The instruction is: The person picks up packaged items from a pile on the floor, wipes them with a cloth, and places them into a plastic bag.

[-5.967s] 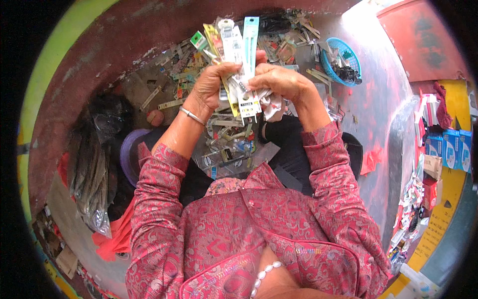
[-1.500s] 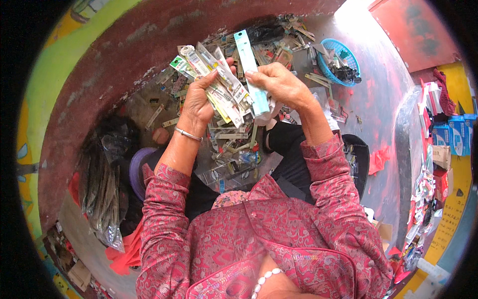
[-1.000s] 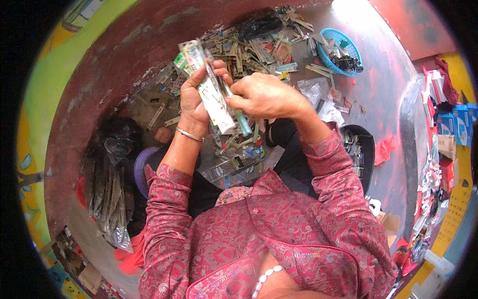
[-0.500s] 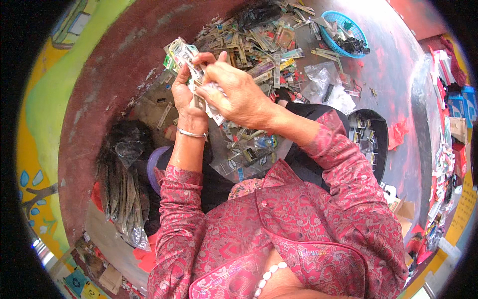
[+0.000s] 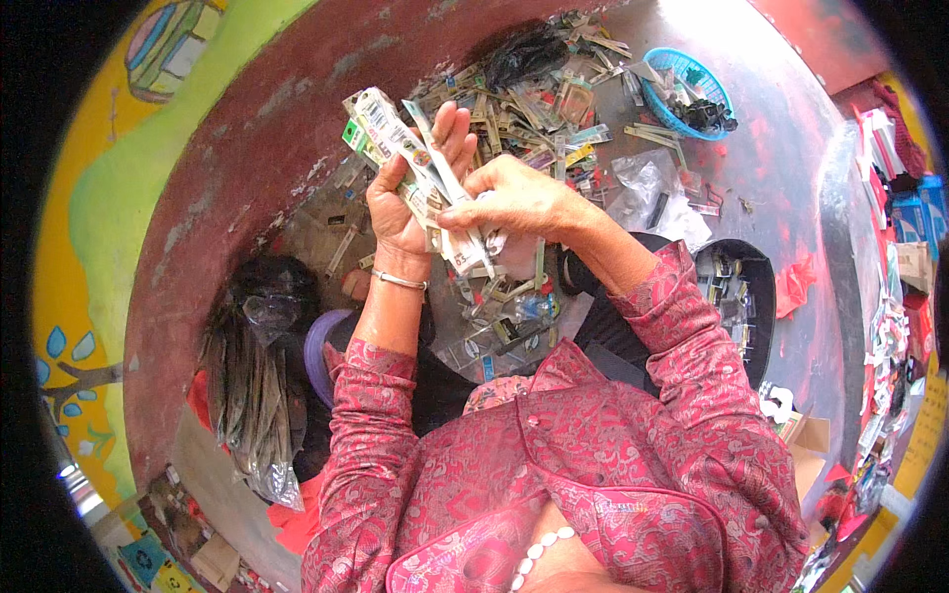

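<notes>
A bundle of narrow, flat printed packets (image 5: 384,127), mostly white with some green, lies slanted across the palm of my left hand (image 5: 398,212). Its thumb presses the near side, while the fingers are raised behind the packets. My right hand (image 5: 529,203) pinches the lower part of the bundle, thumb on top, where a slim whitish strip (image 5: 442,168) stands slightly apart from the others. The right fingertips are partly hidden. Below and beyond both hands, a heap of similar narrow packets (image 5: 494,124) covers the floor.
A blue plastic basket (image 5: 730,89) holding dark items stands at the far right. Clear plastic bags (image 5: 643,183) lie nearer. A black container (image 5: 763,296) of packets is by my right leg. Dark plastic bags (image 5: 247,366) lie on the left, beside a curved maroon wall (image 5: 198,188).
My right hand has shifted down and right from over the bundle, uncovering more of it. The packets are now fanned apart slightly, and my left fingers are straighter.
</notes>
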`<state>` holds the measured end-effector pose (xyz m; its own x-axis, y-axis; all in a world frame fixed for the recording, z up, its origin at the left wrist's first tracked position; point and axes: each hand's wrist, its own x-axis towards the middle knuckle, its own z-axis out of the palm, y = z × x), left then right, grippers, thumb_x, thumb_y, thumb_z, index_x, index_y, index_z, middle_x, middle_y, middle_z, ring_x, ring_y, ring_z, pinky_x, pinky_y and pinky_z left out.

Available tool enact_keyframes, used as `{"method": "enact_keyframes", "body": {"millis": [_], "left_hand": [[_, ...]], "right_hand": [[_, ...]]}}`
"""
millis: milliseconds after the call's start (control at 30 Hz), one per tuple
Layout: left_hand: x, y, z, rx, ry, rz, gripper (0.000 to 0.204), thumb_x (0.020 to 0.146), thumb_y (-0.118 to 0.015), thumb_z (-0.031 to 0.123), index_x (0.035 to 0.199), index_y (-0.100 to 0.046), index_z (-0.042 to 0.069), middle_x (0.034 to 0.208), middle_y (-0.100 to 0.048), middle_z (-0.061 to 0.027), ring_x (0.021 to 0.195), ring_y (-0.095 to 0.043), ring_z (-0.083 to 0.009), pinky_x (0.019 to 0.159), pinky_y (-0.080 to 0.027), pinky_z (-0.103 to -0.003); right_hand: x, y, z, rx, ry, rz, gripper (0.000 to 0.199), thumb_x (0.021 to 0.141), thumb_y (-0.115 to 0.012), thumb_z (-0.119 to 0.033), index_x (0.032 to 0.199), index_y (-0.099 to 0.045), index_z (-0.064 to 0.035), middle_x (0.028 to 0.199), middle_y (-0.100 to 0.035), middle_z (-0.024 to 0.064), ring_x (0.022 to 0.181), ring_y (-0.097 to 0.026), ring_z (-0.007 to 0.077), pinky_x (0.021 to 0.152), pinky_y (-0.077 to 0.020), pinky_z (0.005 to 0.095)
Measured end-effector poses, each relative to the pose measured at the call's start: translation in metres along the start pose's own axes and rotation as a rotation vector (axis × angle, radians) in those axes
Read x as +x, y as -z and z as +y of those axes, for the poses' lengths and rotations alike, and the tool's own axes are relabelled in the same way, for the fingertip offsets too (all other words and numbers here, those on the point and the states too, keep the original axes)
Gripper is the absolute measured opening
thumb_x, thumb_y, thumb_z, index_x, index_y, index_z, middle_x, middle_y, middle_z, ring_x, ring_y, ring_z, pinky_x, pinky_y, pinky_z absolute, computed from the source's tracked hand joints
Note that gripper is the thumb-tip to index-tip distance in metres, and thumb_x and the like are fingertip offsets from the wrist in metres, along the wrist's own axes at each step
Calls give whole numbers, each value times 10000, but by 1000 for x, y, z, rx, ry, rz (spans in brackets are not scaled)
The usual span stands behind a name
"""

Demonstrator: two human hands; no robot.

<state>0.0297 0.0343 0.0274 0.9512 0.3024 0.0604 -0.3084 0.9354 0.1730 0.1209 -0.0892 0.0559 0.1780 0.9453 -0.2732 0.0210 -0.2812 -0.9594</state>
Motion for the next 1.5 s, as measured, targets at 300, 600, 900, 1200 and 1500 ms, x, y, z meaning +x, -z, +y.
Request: {"method": "enact_keyframes", "body": {"millis": [300, 600, 900, 1200, 1500], "left_hand": [[1, 7, -2, 256, 110, 242, 497, 779, -508, 123, 1208, -354, -74, 1207, -446, -237, 1097, -465, -343, 957, -353, -471], [-4, 13, 19, 458, 160, 271, 358, 751, -530, 26, 1096, -473, -55, 1002, -582, -186, 886, -601, -258, 774, -512, -349], [-4, 1, 0, 832, 197, 248, 416, 751, -621, 144, 1110, -495, -23, 1056, -577, -146, 941, -574, -227, 848, -452, -341], [0, 14, 2, 634, 200, 370, 325, 664, -618, 3, 981, -554, -34, 876, -627, -134, 765, -622, -219, 723, -515, -349], [-7, 4, -21, 796, 305, 213, 343, 647, -647, 7, 978, -559, -18, 853, -630, -98, 763, -618, -178, 706, -506, -310]], "right_hand": [[-1, 19, 3, -128, -107, 157, 318, 792, -592, -303, 829, -646, 8, 737, -603, 16, 679, -519, 73, 633, -419, 234], [-2, 29, 7, -12, 19, 127, 331, 759, -632, -292, 888, -622, 12, 750, -580, 7, 676, -490, 67, 595, -391, 218], [-6, 9, -2, -668, 19, 229, 516, 750, -535, -470, 957, -580, 0, 773, -612, 209, 788, -602, 343, 701, -456, 417], [-10, 44, -4, -410, 13, 166, 447, 810, -521, -425, 780, -625, 8, 662, -618, 117, 627, -602, 183, 594, -467, 314], [30, 10, 2, -676, 836, 773, 253, 742, -637, -286, 749, -560, -46, 762, -560, 93, 656, -574, 237, 552, -468, 344]]}}
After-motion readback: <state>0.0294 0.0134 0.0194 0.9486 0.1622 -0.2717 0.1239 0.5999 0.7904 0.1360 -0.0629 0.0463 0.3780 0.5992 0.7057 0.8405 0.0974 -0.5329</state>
